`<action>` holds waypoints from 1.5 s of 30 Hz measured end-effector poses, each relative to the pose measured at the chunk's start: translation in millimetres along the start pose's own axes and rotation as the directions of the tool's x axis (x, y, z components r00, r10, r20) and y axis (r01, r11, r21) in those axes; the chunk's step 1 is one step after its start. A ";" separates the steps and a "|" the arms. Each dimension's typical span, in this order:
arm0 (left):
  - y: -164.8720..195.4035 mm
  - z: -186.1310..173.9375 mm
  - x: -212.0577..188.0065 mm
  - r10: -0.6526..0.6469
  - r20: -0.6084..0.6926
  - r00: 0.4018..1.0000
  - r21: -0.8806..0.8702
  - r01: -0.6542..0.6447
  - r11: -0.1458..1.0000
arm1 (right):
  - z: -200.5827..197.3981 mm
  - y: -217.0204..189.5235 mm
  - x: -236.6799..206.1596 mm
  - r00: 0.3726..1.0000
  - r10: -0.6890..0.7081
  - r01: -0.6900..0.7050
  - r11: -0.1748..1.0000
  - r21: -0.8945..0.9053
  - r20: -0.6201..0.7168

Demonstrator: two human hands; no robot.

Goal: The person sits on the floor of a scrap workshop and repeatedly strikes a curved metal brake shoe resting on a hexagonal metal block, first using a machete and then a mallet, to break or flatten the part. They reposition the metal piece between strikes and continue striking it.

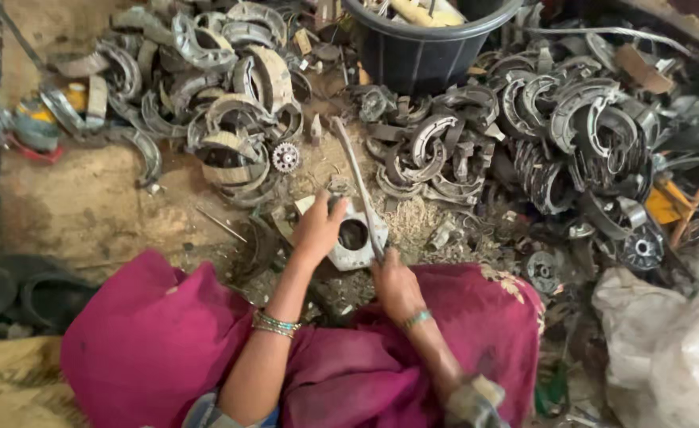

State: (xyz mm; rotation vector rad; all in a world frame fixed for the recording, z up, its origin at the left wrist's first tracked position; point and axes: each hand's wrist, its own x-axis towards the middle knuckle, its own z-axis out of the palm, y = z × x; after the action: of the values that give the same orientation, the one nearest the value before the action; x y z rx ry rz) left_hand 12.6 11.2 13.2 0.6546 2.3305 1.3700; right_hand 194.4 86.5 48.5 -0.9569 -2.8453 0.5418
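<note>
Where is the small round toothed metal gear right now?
In the head view, the small round toothed metal gear lies on the dirt floor left of centre, beside the left pile of curved metal brake shoes.

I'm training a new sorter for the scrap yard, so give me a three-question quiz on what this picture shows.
1. True or false: the left hand rests on a pale metal housing with a round hole.
2. What does the right hand grip?
A. a long metal bar
B. a paint brush
C. a glass bottle
3. Fill in: the black bucket stands at the top, between two heaps of curved brake ____.

Key: 1 true. 2 A. 3 shoes.
</note>
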 end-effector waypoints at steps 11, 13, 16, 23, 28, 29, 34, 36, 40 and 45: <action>-16.1 10.8 1.2 0.019 -0.051 0.998 -0.046 -0.021 0.999 | -85.7 -13.2 -40.6 0.832 0.050 0.303 0.793 0.528 -0.552; -16.5 11.8 2.6 -0.001 -0.052 0.999 -0.051 -0.002 0.999 | -64.4 -6.4 -36.4 0.903 0.131 0.147 0.801 0.580 -0.410; -14.9 8.5 4.2 0.054 -0.070 0.996 -0.016 -0.056 0.998 | -10.2 2.4 -13.7 0.979 0.197 -0.182 0.958 0.224 -0.048; -12.2 0.2 6.9 -0.011 -0.038 0.999 -0.002 0.011 1.000 | -49.8 3.4 -26.1 0.980 0.190 -0.158 0.923 0.352 -0.058; -15.4 4.5 3.0 0.024 -0.085 0.996 -0.049 -0.029 0.998 | -96.0 -1.1 -46.2 0.880 0.056 0.293 0.717 0.633 -0.472; -16.2 4.7 3.0 0.037 -0.072 0.997 -0.063 -0.041 0.997 | -86.5 3.9 -47.2 0.800 -0.023 0.469 0.647 0.601 -0.599; -13.0 5.3 5.5 0.022 -0.020 1.000 -0.056 -0.023 0.998 | 24.1 34.9 -2.4 0.870 0.471 -0.448 0.630 0.634 0.146; -9.4 4.8 5.4 0.058 -0.076 0.995 -0.040 -0.061 0.997 | 39.1 44.6 -1.0 0.989 0.140 -0.124 0.961 0.249 -0.044; -6.4 -0.3 1.9 0.049 -0.067 0.997 -0.065 -0.054 0.996 | -7.5 21.7 -24.7 0.979 0.014 0.016 0.989 0.146 -0.201; -8.1 4.3 -0.5 0.035 -0.080 0.996 -0.019 -0.037 0.999 | -91.0 -6.2 -49.2 0.896 0.119 0.260 0.641 0.722 -0.428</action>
State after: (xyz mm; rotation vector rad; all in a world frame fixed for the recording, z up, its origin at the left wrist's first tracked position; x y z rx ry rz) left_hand 13.6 10.6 4.1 0.6498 2.3734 1.4594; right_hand 248.0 79.9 136.9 -0.6570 -1.8959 1.2115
